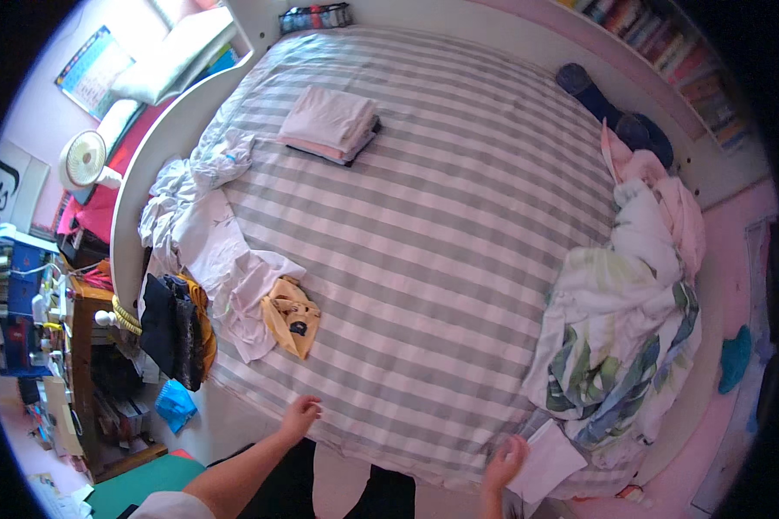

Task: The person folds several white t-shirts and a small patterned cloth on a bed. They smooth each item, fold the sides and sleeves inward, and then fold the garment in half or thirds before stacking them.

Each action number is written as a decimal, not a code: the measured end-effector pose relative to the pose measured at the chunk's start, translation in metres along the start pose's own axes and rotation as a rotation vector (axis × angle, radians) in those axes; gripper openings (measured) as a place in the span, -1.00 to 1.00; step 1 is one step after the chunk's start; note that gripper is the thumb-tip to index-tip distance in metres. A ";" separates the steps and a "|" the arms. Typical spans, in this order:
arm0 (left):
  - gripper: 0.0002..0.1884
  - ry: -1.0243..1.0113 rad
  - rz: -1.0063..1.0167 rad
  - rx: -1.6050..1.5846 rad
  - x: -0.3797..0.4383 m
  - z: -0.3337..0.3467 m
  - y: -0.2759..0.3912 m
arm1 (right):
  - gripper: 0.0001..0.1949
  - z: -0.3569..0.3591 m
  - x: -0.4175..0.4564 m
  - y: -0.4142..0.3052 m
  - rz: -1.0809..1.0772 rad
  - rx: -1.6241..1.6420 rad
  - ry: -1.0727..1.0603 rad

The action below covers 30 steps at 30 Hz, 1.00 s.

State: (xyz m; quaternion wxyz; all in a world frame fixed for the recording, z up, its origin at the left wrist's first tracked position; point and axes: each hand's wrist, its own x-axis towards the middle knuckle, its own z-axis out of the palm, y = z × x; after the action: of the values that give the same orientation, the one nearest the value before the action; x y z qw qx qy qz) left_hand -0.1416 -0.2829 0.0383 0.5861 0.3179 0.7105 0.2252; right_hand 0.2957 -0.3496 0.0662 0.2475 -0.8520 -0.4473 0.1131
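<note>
My left hand (302, 415) hovers by the near edge of the bed, fingers loosely curled, holding nothing visible. Just beyond it lies a crumpled yellow cloth (293, 314) with a dark patch. My right hand (507, 459) is blurred, beside a flat white folded piece (548, 459), cloth or paper; whether it touches it is unclear. A greyish thing behind that piece is partly hidden. Farther up the striped bedsheet (422, 259) sits a stack of folded clothes (330, 122), pale on top with pink and dark layers below.
Crumpled white bedding (201, 214) lies along the left side. Folded dark clothes (175, 327) rest at the left edge. A leaf-patterned quilt (617, 337) is bunched at right, near a navy cushion-like item (623, 123). A fan (84, 159) stands beyond the curved bed board (133, 188).
</note>
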 end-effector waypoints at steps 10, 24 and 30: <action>-0.81 0.034 -0.057 -0.234 0.001 -0.127 0.032 | -0.58 0.247 -0.002 -0.386 -0.654 0.096 -0.301; -0.47 0.210 0.438 0.246 0.034 -0.118 0.118 | -0.73 0.127 -0.071 -0.417 -0.278 0.378 -0.691; -0.69 0.138 0.479 0.331 0.031 -0.102 0.101 | -0.79 0.100 -0.062 -0.347 -0.096 0.211 -0.134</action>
State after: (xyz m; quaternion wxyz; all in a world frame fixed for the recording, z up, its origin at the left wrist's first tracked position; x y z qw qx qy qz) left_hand -0.2256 -0.1850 0.1081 0.4069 0.5515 0.6805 0.2592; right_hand -0.0269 -0.2028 0.1605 0.3105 -0.7894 -0.4886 0.2042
